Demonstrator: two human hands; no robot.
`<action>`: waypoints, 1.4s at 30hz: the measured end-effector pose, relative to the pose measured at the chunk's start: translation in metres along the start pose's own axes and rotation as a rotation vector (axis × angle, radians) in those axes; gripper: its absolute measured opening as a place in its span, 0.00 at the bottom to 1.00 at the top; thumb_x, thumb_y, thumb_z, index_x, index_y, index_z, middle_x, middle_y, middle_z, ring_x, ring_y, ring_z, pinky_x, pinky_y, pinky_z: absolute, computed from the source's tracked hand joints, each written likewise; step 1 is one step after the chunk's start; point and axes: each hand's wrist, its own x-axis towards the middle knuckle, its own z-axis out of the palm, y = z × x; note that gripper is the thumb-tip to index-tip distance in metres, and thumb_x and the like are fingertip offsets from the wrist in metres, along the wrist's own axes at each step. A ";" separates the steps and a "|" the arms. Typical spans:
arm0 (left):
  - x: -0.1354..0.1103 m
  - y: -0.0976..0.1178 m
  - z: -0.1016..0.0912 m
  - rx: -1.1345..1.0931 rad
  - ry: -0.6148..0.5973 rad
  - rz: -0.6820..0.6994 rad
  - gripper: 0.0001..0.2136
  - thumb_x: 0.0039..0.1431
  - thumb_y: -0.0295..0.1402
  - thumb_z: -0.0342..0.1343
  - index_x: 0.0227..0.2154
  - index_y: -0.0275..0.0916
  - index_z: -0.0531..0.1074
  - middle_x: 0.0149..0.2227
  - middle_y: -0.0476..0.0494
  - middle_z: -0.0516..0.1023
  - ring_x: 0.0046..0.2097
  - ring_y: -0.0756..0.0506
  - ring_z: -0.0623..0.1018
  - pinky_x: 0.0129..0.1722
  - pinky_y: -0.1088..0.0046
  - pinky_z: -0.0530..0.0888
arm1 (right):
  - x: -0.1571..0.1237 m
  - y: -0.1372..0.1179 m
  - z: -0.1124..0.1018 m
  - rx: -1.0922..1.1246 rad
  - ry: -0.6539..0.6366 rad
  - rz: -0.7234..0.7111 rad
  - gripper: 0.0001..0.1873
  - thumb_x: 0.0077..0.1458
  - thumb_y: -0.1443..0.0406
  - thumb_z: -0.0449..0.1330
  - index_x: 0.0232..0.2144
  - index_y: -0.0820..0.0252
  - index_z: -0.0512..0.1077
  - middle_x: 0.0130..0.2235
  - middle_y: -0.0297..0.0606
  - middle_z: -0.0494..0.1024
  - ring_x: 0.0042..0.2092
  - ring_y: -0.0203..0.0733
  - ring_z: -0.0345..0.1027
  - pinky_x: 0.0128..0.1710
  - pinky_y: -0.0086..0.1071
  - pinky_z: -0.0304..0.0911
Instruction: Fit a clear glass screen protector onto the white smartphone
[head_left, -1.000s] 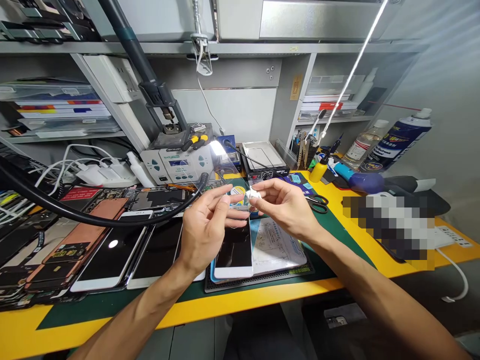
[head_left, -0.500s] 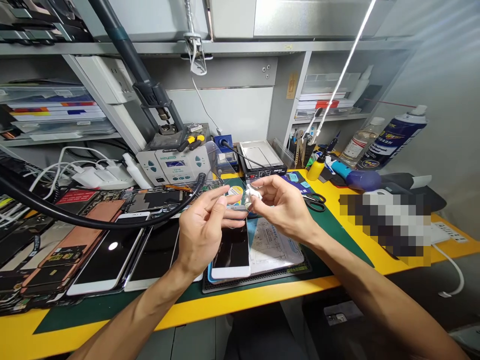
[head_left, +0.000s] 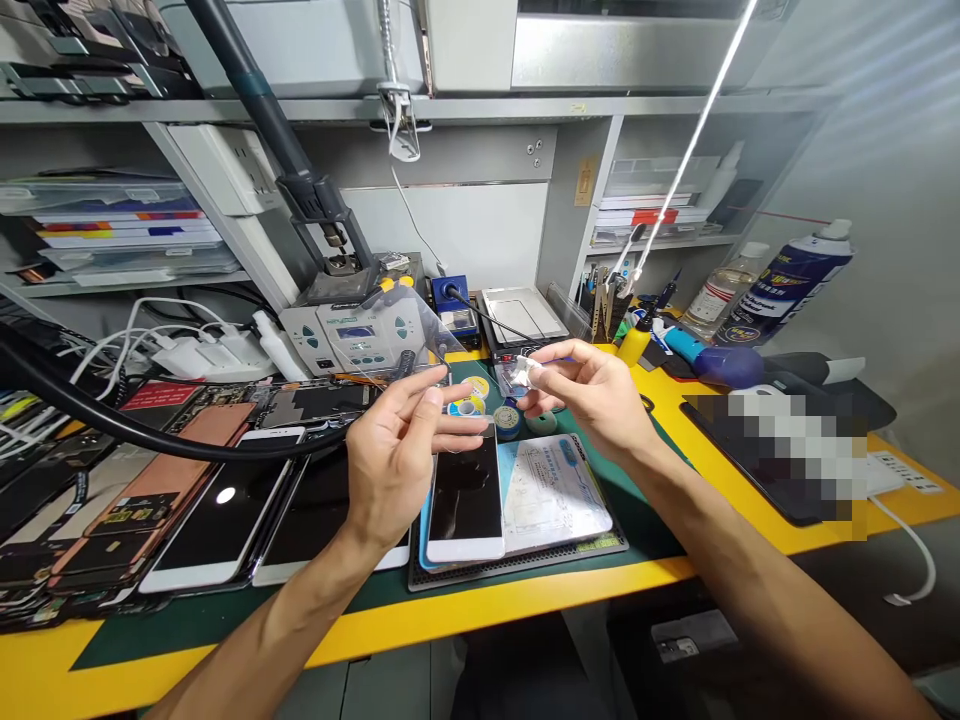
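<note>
My left hand (head_left: pixel 397 450) is raised over the bench, with its thumb and fingers pinching the lower edge of a thin clear sheet (head_left: pixel 409 325) that stands tilted above it. My right hand (head_left: pixel 592 400) is a little to the right, fingertips closed on a small white wad (head_left: pixel 529 374). Both hands hover above a white-framed phone (head_left: pixel 466 495) lying screen up on a dark work mat (head_left: pixel 525 555). A printed card (head_left: pixel 551 490) lies beside the phone on the mat.
Several phones and opened phone backs (head_left: pixel 187 480) cover the left of the yellow bench. A rework station (head_left: pixel 360 335) and a thick black hose (head_left: pixel 150 430) sit behind. Small tape rolls (head_left: pixel 510 418) lie past the phone. Spray can (head_left: pixel 787 285), bottles and tools (head_left: pixel 637 335) stand at right.
My right hand has drawn to the right and slightly up, away from the left hand. The clear sheet now stands higher and more tilted, and the tape rolls behind show.
</note>
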 end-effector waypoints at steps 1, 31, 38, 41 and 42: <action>0.000 0.000 0.000 -0.007 -0.002 0.001 0.17 0.66 0.38 0.58 0.52 0.31 0.71 0.44 0.34 0.84 0.34 0.40 0.86 0.32 0.67 0.85 | 0.000 0.000 0.001 0.021 -0.006 0.038 0.17 0.47 0.60 0.73 0.36 0.61 0.74 0.25 0.35 0.80 0.27 0.43 0.78 0.28 0.34 0.74; -0.001 -0.005 0.002 0.025 -0.082 -0.028 0.18 0.66 0.39 0.58 0.52 0.32 0.72 0.41 0.37 0.84 0.33 0.40 0.86 0.32 0.63 0.85 | -0.005 0.011 0.014 0.094 -0.152 0.135 0.14 0.47 0.64 0.74 0.37 0.61 0.79 0.33 0.38 0.84 0.32 0.35 0.75 0.37 0.30 0.68; 0.000 -0.003 0.002 0.015 -0.059 -0.019 0.17 0.65 0.38 0.59 0.50 0.31 0.73 0.42 0.36 0.84 0.31 0.40 0.85 0.32 0.62 0.85 | -0.004 0.007 0.009 0.035 -0.167 0.127 0.12 0.47 0.63 0.73 0.33 0.61 0.79 0.31 0.36 0.83 0.30 0.34 0.73 0.36 0.31 0.68; -0.001 -0.003 0.002 0.011 -0.051 -0.018 0.17 0.65 0.38 0.59 0.50 0.30 0.73 0.41 0.35 0.84 0.31 0.40 0.85 0.32 0.62 0.85 | -0.004 0.006 0.005 0.023 -0.172 0.132 0.11 0.47 0.64 0.73 0.32 0.61 0.79 0.30 0.35 0.82 0.30 0.34 0.73 0.36 0.31 0.68; 0.000 -0.003 0.001 0.010 -0.052 -0.018 0.17 0.65 0.38 0.59 0.50 0.31 0.73 0.42 0.35 0.84 0.31 0.40 0.85 0.32 0.62 0.85 | -0.003 0.006 0.004 0.025 -0.171 0.137 0.11 0.46 0.64 0.73 0.32 0.61 0.79 0.29 0.34 0.82 0.30 0.35 0.74 0.36 0.31 0.68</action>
